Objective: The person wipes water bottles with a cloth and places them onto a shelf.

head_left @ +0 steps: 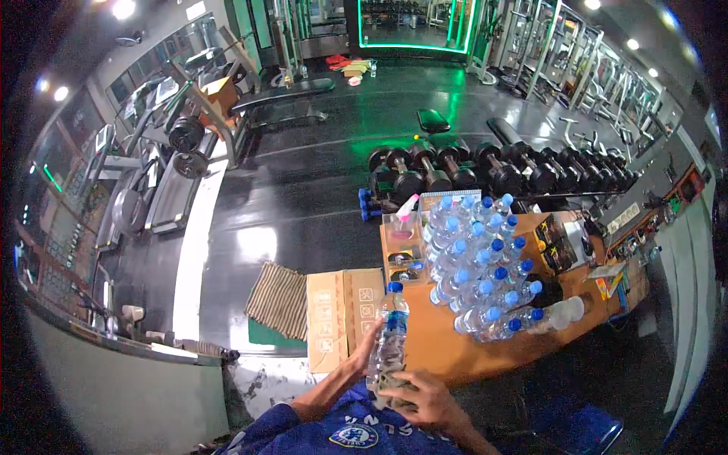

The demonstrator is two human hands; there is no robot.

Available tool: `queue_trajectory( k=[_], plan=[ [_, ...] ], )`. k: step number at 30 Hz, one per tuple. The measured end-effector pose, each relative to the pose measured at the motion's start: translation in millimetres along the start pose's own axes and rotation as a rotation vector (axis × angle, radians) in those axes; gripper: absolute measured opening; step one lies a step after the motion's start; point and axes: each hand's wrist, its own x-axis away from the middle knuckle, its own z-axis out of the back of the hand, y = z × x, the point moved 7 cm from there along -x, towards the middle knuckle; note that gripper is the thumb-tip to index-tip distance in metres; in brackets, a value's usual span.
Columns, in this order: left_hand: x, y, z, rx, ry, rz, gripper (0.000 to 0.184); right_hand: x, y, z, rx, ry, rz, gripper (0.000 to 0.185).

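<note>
Close to the wearer's chest, beside the near edge of the brown surface (447,360), a clear plastic bottle (391,345) is held between the hands, its blue cap (395,287) on. The left hand (365,355) lies along one side and seems to bear it, though its fingertips are hidden; the right hand (427,398) is loosely opened, fingers spread across the lower part, and whether it grips or merely touches I cannot tell. Handling this one bottle looks like the step in hand, and any next move would call for a steady hold, since thin plastic probably gives under pressure. On the surface, capped clear bottles (485,284) stand crowded together (how full they are, I cannot tell). Just beyond them, to the left, a spray bottle (408,209) with pinkish liquid stands by a clear container (405,273) of small items.
</note>
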Motion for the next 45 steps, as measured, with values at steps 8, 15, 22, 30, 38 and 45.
queue_trajectory(
  k=[8, 15, 22, 30, 38, 45],
  plan=[
    [8, -26, -28, -0.071, 0.047, 0.003, 0.081, -32, 69, 36, 0.119, 0.536, -0.272, 0.036],
    [-9, -4, 6, 0.021, 0.014, -0.18, 0.08, -20, 15, -4, 0.222, 0.131, -0.152, 0.04],
    [11, 19, -4, 0.064, 0.04, -0.138, 0.083, -6, 3, 36, -0.187, 0.004, -0.053, 0.048],
    [37, 15, -40, -0.103, 0.198, -0.271, 0.074, -66, 51, 26, 0.169, 0.387, -0.221, 0.039],
    [30, 44, 16, 0.149, 0.147, -0.324, 0.067, -23, -4, -17, 0.137, 0.083, 0.164, 0.038],
    [40, 58, -12, 0.318, 0.168, -0.543, 0.058, -12, 80, -51, -0.301, 0.426, -0.262, 0.034]
  ],
)
